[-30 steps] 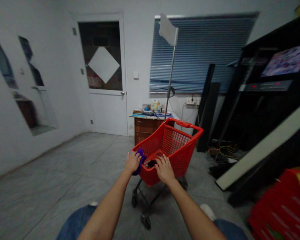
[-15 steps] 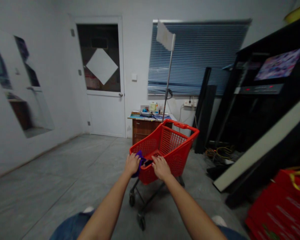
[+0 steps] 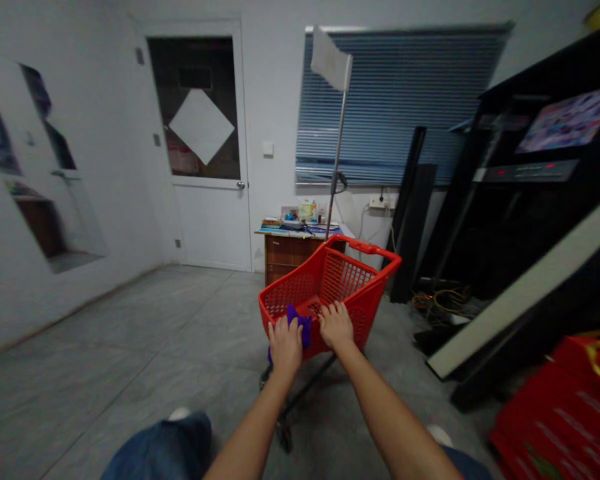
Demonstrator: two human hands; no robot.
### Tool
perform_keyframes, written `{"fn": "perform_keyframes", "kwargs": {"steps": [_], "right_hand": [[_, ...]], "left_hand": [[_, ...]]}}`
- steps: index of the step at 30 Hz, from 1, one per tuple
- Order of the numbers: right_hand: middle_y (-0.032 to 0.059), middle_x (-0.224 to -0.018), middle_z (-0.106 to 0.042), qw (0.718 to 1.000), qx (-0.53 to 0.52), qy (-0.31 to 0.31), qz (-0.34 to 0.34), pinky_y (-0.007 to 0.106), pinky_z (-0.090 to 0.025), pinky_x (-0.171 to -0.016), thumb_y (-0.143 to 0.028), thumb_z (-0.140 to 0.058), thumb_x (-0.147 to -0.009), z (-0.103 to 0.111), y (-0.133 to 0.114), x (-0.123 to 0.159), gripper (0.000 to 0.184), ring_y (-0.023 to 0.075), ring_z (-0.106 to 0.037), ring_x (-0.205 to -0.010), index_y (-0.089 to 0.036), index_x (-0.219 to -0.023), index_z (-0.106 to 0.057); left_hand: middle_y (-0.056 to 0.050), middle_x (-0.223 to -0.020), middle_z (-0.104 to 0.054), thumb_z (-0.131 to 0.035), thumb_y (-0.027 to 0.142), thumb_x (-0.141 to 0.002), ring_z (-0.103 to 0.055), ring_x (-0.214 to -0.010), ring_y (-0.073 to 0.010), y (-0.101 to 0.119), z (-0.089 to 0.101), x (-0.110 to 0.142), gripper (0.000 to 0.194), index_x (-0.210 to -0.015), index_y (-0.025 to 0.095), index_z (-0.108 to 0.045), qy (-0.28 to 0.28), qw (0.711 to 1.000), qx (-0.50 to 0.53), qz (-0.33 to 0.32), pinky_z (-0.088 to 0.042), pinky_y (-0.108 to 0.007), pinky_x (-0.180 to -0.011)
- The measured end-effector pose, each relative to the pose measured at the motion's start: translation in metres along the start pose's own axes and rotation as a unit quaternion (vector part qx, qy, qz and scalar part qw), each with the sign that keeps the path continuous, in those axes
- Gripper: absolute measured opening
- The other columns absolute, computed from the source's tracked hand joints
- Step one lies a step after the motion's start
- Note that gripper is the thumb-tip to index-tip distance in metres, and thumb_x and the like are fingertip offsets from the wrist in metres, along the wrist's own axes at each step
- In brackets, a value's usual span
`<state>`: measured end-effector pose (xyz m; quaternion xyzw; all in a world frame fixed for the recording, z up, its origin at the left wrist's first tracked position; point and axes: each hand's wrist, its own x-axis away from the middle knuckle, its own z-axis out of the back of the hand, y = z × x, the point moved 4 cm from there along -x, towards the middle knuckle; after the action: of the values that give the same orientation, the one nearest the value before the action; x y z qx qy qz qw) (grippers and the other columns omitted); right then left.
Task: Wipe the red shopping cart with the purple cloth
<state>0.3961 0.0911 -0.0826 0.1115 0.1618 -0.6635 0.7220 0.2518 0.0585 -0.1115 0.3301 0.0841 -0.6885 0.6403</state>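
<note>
A red plastic shopping cart point(image 3: 300, 287) with dark metal legs stands in front of me, its narrow front end nearest. My left hand point(image 3: 286, 345) presses a purple cloth point(image 3: 303, 327) over that near rim, fingers curled across it, and part of the cloth hangs down outside the basket. Close by, my right hand point(image 3: 337, 325) grips the rim just to the right of the cloth, with its fingertips over the edge. My hands cover some of the rim.
Behind the cart is a brown drawer cabinet point(image 3: 290, 253) with small items on top. A pole carries a white flag point(image 3: 330, 60). Dark boards and a long pale panel point(image 3: 525, 287) lean at the right, near red bags point(image 3: 560, 407). A white door point(image 3: 210, 223) is at the back.
My left hand has moved right along the near rim, and the purple cloth has shifted right with it. My right hand has moved slightly right and forward along the rim.
</note>
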Motion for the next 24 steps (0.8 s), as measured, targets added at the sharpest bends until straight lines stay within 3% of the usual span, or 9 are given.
{"fn": "perform_keyframes", "kwargs": {"steps": [6,10,13,16,20,22,24], "right_hand": [[0.0173,-0.126,-0.066,1.0,-0.005,0.004,0.014,0.044,-0.024,-0.115,-0.046,-0.037,-0.1,0.011,-0.002,-0.005,0.049,0.029,-0.05,-0.128,-0.016,-0.13,-0.062],[0.0139,-0.14,-0.058,1.0,-0.005,0.004,0.009,0.049,-0.017,-0.118,-0.042,-0.034,-0.101,0.015,0.013,-0.009,0.048,0.0294,-0.041,-0.138,-0.02,-0.136,-0.058],[0.0092,-0.141,-0.058,1.0,-0.005,0.004,0.012,0.053,-0.011,-0.119,-0.04,-0.034,-0.102,0.013,0.015,-0.005,0.046,0.0306,-0.037,-0.141,-0.024,-0.139,-0.056],[0.0095,-0.139,-0.059,1.0,-0.008,0.014,0.009,0.055,-0.01,-0.119,-0.04,-0.033,-0.102,0.011,0.011,0.001,0.048,0.0327,-0.034,-0.142,-0.024,-0.141,-0.055],[0.0104,-0.142,-0.057,1.0,-0.012,0.027,0.0,0.056,-0.009,-0.12,-0.038,-0.033,-0.101,0.013,0.01,0.008,0.049,0.0336,-0.032,-0.144,-0.022,-0.142,-0.054],[0.0108,-0.144,-0.056,1.0,-0.013,0.027,-0.005,0.055,-0.009,-0.12,-0.038,-0.033,-0.1,0.015,0.013,0.011,0.05,0.0337,-0.03,-0.145,-0.02,-0.143,-0.053],[0.0106,-0.145,-0.054,1.0,-0.018,0.021,-0.008,0.054,-0.008,-0.12,-0.038,-0.033,-0.101,0.018,0.016,0.013,0.05,0.0332,-0.028,-0.146,-0.02,-0.143,-0.052]], "left_hand": [[-0.013,-0.133,-0.062,-0.033,0.033,-0.102,-0.051,-0.131,-0.028,-0.053,0.007,-0.018,0.039,-0.122,0.022,-0.064,-0.035,0.999,-0.028,-0.006,-0.03,-0.058,-0.116],[-0.012,-0.127,-0.065,-0.031,0.034,-0.102,-0.058,-0.121,-0.0265,-0.069,0.011,-0.038,0.04,-0.119,0.021,-0.065,-0.067,0.997,-0.032,0.035,-0.033,-0.057,-0.113],[-0.015,-0.12,-0.067,-0.03,0.033,-0.101,-0.061,-0.115,-0.0284,-0.061,0.012,-0.046,0.043,-0.116,0.018,-0.067,-0.06,0.994,-0.035,0.083,-0.034,-0.057,-0.111],[-0.018,-0.12,-0.066,-0.032,0.032,-0.1,-0.059,-0.118,-0.0309,-0.033,0.009,-0.046,0.043,-0.117,0.015,-0.068,-0.037,0.995,-0.028,0.091,-0.034,-0.056,-0.111],[-0.016,-0.135,-0.06,-0.037,0.035,-0.1,-0.053,-0.127,-0.0307,0.002,0.001,-0.044,0.041,-0.122,0.018,-0.067,-0.035,0.999,-0.002,-0.007,-0.033,-0.053,-0.114],[-0.011,-0.142,-0.057,-0.04,0.038,-0.1,-0.05,-0.131,-0.0292,0.004,-0.001,-0.044,0.039,-0.127,0.025,-0.065,-0.046,0.996,0.008,-0.078,-0.03,-0.053,-0.116],[-0.009,-0.141,-0.058,-0.041,0.039,-0.1,-0.05,-0.132,-0.0288,-0.01,0.0,-0.046,0.038,-0.129,0.028,-0.063,-0.058,0.992,0.008,-0.107,-0.026,-0.056,-0.118]]}}
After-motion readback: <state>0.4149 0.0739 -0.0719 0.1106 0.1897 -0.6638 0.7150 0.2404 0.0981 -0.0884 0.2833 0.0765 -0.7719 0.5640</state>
